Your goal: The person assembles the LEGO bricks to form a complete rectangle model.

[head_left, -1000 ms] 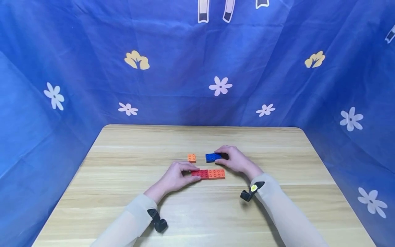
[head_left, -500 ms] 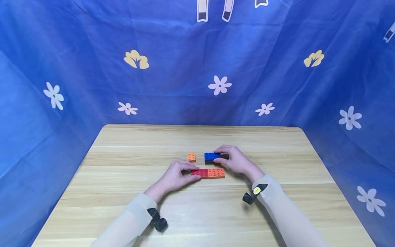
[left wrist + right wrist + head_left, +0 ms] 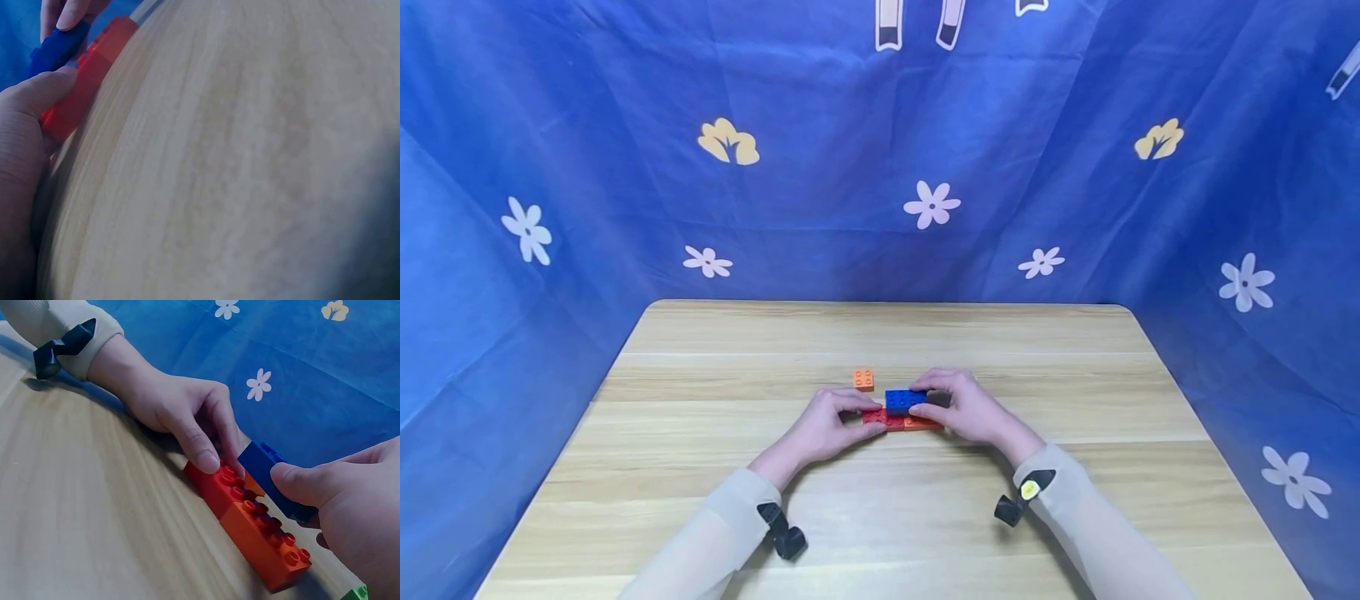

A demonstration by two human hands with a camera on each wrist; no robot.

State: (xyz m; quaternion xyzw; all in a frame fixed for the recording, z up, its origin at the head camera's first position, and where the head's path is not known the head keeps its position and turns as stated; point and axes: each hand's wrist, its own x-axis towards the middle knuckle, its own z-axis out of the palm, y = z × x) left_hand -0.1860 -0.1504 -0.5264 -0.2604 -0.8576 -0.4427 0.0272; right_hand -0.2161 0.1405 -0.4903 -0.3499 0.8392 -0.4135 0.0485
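Note:
Thumb and fingers of my right hand (image 3: pixel 966 408) pinch a blue toy building brick (image 3: pixel 904 402) by its right end. The right wrist view shows this blue brick (image 3: pixel 272 478) raised above the studs of two bricks lying end to end. One is a red brick (image 3: pixel 209 490), the other an orange brick (image 3: pixel 262 547). My left hand (image 3: pixel 827 425) holds the red brick at its left end, thumb on the near side, down on the table. In the left wrist view, the left thumb (image 3: pixel 47 90) covers part of the red brick.
A small square orange brick (image 3: pixel 863 380) lies on the wooden table (image 3: pixel 880 517) behind the red one. A bit of a green brick (image 3: pixel 356 592) shows at the right wrist view's lower edge. Blue flowered cloth (image 3: pixel 820 167) hangs around the table's back and sides.
My right hand has lifted the blue brick from the table and brought it nearer and slightly left, over the red and orange bricks. The left hand stays on the red brick.

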